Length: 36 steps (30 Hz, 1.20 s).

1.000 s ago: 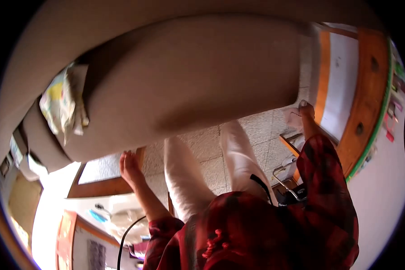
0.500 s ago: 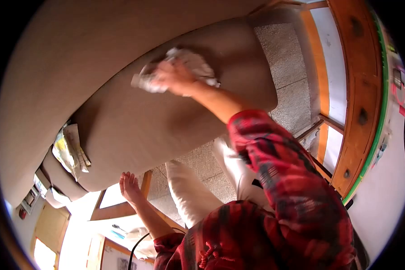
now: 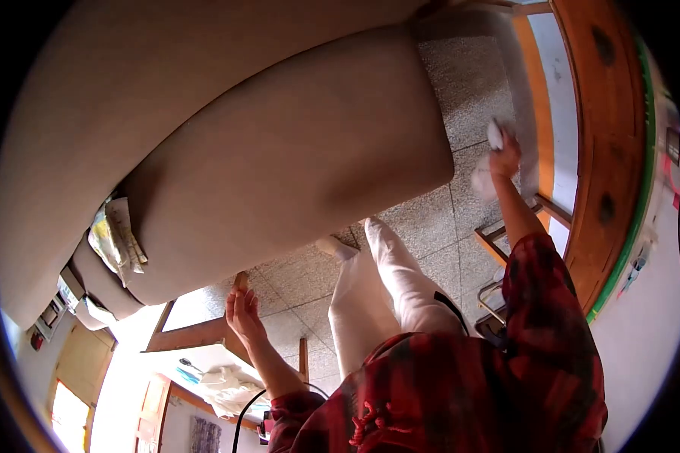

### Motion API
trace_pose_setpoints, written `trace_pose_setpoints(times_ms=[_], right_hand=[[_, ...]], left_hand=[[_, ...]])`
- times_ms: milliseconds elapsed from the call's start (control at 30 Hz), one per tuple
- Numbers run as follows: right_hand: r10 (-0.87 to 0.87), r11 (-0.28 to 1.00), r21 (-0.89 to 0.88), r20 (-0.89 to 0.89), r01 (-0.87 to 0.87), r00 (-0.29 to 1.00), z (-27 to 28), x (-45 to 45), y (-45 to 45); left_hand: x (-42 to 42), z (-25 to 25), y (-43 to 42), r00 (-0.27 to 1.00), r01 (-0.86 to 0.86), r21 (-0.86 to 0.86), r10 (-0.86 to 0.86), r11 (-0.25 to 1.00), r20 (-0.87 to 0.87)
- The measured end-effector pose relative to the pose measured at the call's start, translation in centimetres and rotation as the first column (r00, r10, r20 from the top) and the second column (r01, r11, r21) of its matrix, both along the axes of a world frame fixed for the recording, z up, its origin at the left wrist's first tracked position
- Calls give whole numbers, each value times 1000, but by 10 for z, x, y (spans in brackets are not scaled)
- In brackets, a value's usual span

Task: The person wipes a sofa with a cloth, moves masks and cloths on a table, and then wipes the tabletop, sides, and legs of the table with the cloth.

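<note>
A crumpled whitish cloth (image 3: 483,181) is gripped in my right hand (image 3: 508,155), blurred by motion. That hand hangs over the speckled floor, off the right end of the brown sofa seat (image 3: 302,143) and near the wooden furniture. My left hand (image 3: 243,313) is raised in front of the seat's near edge, fingers loosely bent and slightly apart, with nothing visible in them. It touches nothing that I can see.
A plastic packet with papers (image 3: 115,241) lies at the sofa's left end. Along the right stands a wooden unit with drawers (image 3: 610,174). A table (image 3: 196,359) bearing a white cloth is at lower left. Speckled tile floor (image 3: 461,75) shows beyond the seat.
My right hand has carried the cloth off the sofa seat, rightward over the floor. The left hand has shifted slightly right and its fingers are more bent. My legs show further right.
</note>
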State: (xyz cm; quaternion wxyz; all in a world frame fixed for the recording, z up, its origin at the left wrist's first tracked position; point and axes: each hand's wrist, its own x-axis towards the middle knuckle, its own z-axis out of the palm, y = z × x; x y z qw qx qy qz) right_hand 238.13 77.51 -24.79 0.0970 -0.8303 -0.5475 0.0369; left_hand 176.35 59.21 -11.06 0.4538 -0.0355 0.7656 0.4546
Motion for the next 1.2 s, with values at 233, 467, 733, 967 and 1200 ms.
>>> trace_pose_setpoints(times_ms=[233, 467, 733, 967, 1200], right_hand=[[708, 686, 92, 145, -722, 691, -13, -170, 195], [337, 937, -53, -115, -344, 934, -43, -148, 88], [203, 976, 103, -129, -190, 971, -40, -194, -105], [184, 983, 79, -381, -166, 906, -36, -420, -161], [430, 874, 143, -671, -464, 604, -10, -587, -210]], left_hand=[[17, 7, -3, 1000, -26, -13, 25, 1000, -7], [11, 9, -64, 991, -133, -17, 133, 991, 33], [-1, 9, -133, 982, -167, 37, 163, 985, 100], [-28, 31, -207, 931, -362, 53, 358, 931, 63], [-35, 42, -291, 832, -555, 82, 551, 828, 70]])
